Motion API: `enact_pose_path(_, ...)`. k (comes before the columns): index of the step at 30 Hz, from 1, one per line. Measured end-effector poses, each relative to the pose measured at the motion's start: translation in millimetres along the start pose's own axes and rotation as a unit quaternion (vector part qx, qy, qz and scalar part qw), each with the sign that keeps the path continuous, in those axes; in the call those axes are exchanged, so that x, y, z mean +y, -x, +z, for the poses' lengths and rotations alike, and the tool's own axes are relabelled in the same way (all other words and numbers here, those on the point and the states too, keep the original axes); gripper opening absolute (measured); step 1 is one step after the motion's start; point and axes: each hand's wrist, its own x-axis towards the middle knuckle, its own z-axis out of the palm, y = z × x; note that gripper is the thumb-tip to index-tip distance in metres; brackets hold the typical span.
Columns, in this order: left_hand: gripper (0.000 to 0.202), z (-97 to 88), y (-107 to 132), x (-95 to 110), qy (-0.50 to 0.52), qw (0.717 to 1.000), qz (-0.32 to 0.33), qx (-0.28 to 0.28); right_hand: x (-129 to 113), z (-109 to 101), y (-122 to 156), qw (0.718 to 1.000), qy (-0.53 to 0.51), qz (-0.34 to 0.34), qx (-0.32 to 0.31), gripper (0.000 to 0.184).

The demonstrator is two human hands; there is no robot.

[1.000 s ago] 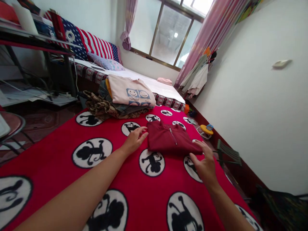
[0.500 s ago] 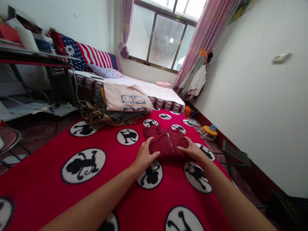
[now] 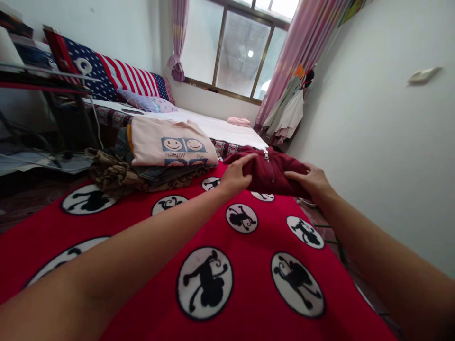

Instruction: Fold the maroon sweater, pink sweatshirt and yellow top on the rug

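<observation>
- The folded dark red zip-necked top (image 3: 280, 173) is sitting right of centre, at the far edge of the blanket.
- The left hand (image 3: 236, 176) and right hand (image 3: 309, 182) are apart, clamping its opposite ends.
- Even pressure from both hands is keeping its folds together, a judgement from their grip.
- The red fleece blanket with black-and-white monkey circles (image 3: 149, 308) is spreading across the lower frame.
- A pale pink smiley-print T-shirt (image 3: 170, 144) is lying on folded blue denim (image 3: 152, 175) and brown leopard-print cloth (image 3: 110, 170), left of the hands.

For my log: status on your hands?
Left hand, right hand gripping maroon zip top. Folded clothes pile beside left hand, not touching.
</observation>
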Motion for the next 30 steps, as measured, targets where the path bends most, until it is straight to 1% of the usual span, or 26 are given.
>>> enact_pose_path(1,0.07,2.4,-15.6,-10.5,-0.018,1.0,-0.014,0.009,5.4,1.8,-14.5,0.999,0.046,0.005,0.027,0.081)
enact_pose_path(2,0.074,4.6,-24.4,-23.4,-0.042,0.998,-0.04,0.018,12.1,7.2,-23.0,0.993,0.101,0.012,0.052,0.085)
enact_pose_path(3,0.077,6.1,-25.9,-37.9,-0.076,0.994,-0.073,0.019,20.3,16.2,-25.0,0.985,0.157,0.017,0.073,0.087)
enact_pose_path(4,0.077,6.4,-20.2,-53.1,-0.116,0.988,-0.105,0.012,29.8,28.7,-20.4,0.975,0.206,0.018,0.082,0.086)
enact_pose_path(5,0.073,5.0,-8.4,-67.9,-0.158,0.978,-0.132,-0.006,40.2,43.8,-10.2,0.967,0.243,0.013,0.073,0.083)
enact_pose_path(6,0.068,1.7,7.6,-81.4,-0.2,0.968,-0.146,-0.037,51.0,60.3,4.2,0.962,0.268,0.002,0.047,0.077)
enact_pose_path(8,0.051,-10.0,44.1,-100.9,-0.237,0.958,-0.139,-0.086,71.5,92.0,37.5,0.953,0.298,-0.014,-0.045,0.068)
enact_pose_path(10,0.037,-26.8,74.4,-108.1,-0.251,0.953,-0.092,-0.139,86.5,113.4,64.6,0.942,0.313,-0.025,-0.118,0.061)
enact_pose_path(12,0.034,-47.1,89.5,-104.6,-0.26,0.943,-0.039,-0.205,94.3,121.7,77.5,0.936,0.32,-0.031,-0.145,0.06)
enact_pose_path(14,0.038,-71.2,87.0,-94.9,-0.283,0.922,0.006,-0.265,96.2,120.9,77.9,0.934,0.323,-0.029,-0.147,0.06)
enact_pose_path(15,0.04,-85.4,79.6,-89.2,-0.306,0.908,0.031,-0.286,95.8,119.1,75.9,0.934,0.324,-0.027,-0.148,0.06)
enact_pose_path(16,0.041,-101.5,68.8,-83.7,-0.338,0.892,0.06,-0.293,95.0,117.4,73.7,0.933,0.325,-0.026,-0.148,0.06)
enact_pose_path(17,0.043,-119.3,55.2,-79.0,-0.377,0.877,0.09,-0.284,94.1,116.0,71.9,0.933,0.327,-0.026,-0.147,0.059)
enact_pose_path(18,0.045,-138.7,39.8,-75.7,-0.415,0.867,0.116,-0.252,93.3,115.2,70.9,0.933,0.329,-0.028,-0.145,0.059)
enact_pose_path(19,0.046,-158.9,23.7,-74.3,-0.459,0.858,0.123,-0.193,92.7,115.0,70.6,0.933,0.33,-0.031,-0.143,0.059)
enact_pose_path(20,0.053,-178.8,8.3,-75.1,-0.496,0.852,0.108,-0.128,92.5,115.3,70.9,0.932,0.331,-0.035,-0.14,0.059)
enact_pose_path(21,0.066,-197.3,-5.3,-78.1,-0.525,0.846,0.072,-0.062,92.6,115.8,71.5,0.932,0.332,-0.039,-0.137,0.059)
enact_pose_path(22,0.077,-213.1,-16.1,-82.9,-0.544,0.839,0.005,-0.024,93.1,116.5,72.2,0.932,0.333,-0.042,-0.136,0.059)
enact_pose_path(23,0.082,-225.2,-23.5,-89.1,-0.553,0.831,-0.067,-0.01,93.7,117.1,72.7,0.932,0.334,-0.044,-0.135,0.058)
enact_pose_path(24,0.084,-233.1,-27.3,-95.8,-0.558,0.821,-0.12,0.004,94.5,117.6,73.0,0.932,0.335,-0.045,-0.133,0.058)
enact_pose_path(25,0.084,-236.8,-27.7,-102.3,-0.563,0.812,-0.152,0.017,95.3,118.0,73.0,0.932,0.336,-0.046,-0.131,0.058)
enact_pose_path(26,0.081,-236.9,-25.4,-108.0,-0.569,0.806,-0.159,0.036,96.2,118.3,72.8,0.931,0.337,-0.047,-0.13,0.057)
enact_pose_path(29,0.073,-226.5,-11.9,-116.9,-0.582,0.796,-0.116,0.114,98.2,118.7,72.0,0.931,0.34,-0.052,-0.124,0.057)
enact_pose_path(30,0.071,-223.4,-7.7,-117.5,-0.583,0.795,-0.109,0.13,98.6,118.8,71.9,0.931,0.34,-0.053,-0.121,0.057)
